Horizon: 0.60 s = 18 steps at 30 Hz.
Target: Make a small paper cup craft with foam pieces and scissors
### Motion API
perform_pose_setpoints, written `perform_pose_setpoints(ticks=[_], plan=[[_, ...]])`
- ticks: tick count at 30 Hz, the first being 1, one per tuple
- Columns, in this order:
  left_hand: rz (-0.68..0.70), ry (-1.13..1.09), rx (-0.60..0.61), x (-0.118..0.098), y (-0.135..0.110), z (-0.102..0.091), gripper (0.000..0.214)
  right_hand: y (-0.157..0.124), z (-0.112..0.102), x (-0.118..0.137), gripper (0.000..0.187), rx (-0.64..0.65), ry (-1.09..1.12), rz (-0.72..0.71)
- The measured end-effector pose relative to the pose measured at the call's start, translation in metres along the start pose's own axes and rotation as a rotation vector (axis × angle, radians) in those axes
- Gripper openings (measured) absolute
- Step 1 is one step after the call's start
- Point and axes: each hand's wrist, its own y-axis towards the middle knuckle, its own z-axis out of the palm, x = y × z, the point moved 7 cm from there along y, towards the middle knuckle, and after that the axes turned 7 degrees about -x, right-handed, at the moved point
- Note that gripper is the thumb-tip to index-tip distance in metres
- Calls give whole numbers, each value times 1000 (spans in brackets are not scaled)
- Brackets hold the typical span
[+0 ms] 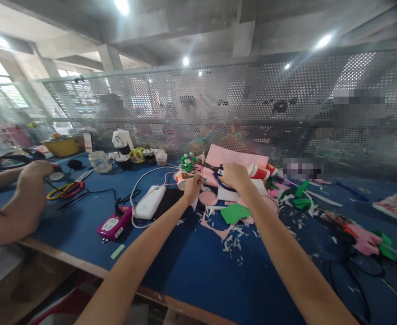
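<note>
My right hand [236, 175] is closed round the dark blue handles of a pair of scissors [209, 167], whose blades point left toward my other hand. A thin light stick [203, 164] rises upright from the pinched fingers of my left hand [193, 188], close to the blades. Just left of it, a small green plant with white buds [187, 163] stands out of a red and white paper cup [181, 181]. A pink paper disc [208, 198], a green piece [234, 213] and a large pink sheet [219, 155] lie around my hands.
Pale scraps [234, 241] litter the blue table [198, 271]. A white power bank [150, 201] and a purple power strip [114, 223] with cables lie left. Another person's hands [38, 174] are at the far left, near yellow-and-red scissors [65, 190]. A perforated metal screen [219, 108] stands behind.
</note>
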Motion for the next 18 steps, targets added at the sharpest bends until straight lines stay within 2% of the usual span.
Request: perform_pose_setpoints(ticks=[12, 18], plan=[[21, 33, -21, -3, -2, 0, 15, -2, 7, 1, 53, 12, -15, 4], [20, 28, -20, -2, -2, 0, 14, -1, 3, 1, 55, -33, -21, 10]])
